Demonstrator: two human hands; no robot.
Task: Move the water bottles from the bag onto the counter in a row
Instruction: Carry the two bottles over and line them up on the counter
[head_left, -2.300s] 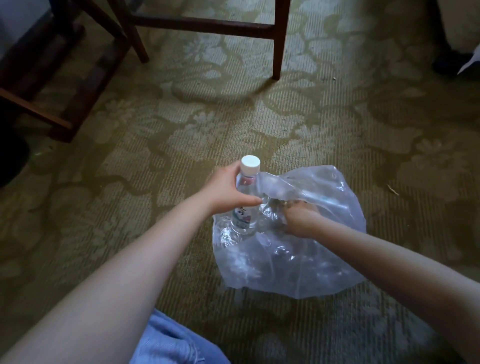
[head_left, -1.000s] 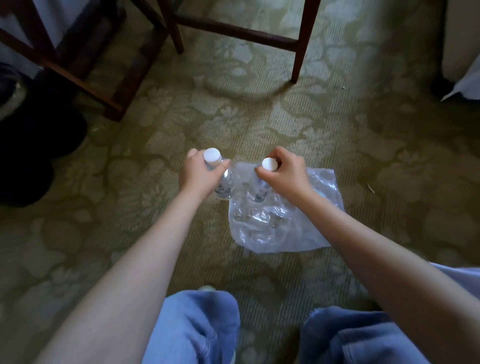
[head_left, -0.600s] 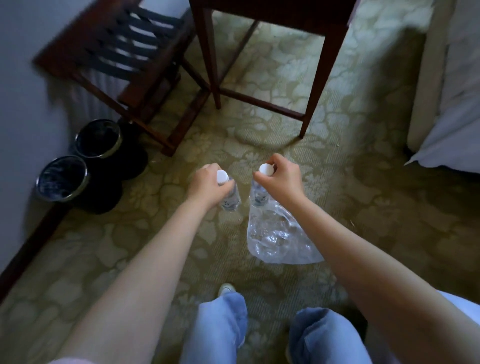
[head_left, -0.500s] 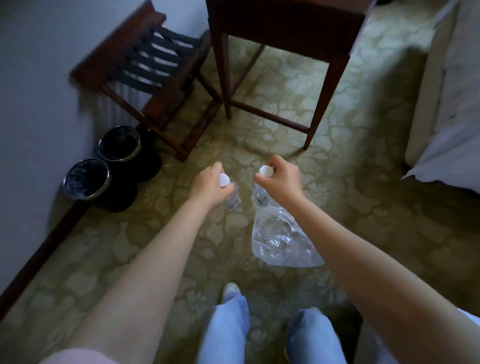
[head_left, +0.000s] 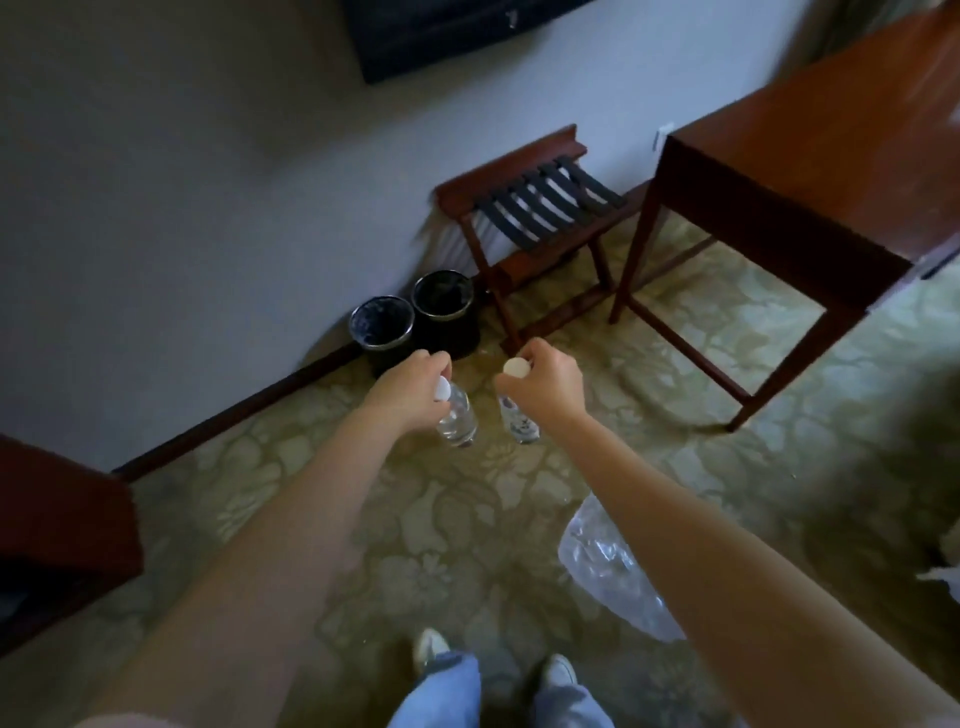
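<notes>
two water bottles hang over open carpet, left bottle (head_left: 457, 418) gripped at the neck by the left hand (head_left: 410, 387), right bottle (head_left: 519, 423) by the right hand (head_left: 548, 384), plastic bag (head_left: 613, 577) on the floor behind, wooden table (head_left: 810, 171) edge ahead right.

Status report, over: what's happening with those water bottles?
Left hand grips a bottle at its top; right hand pinches second bottle at its cap. Both lifted, bag on carpet. Nothing seen blocking the table.
</notes>
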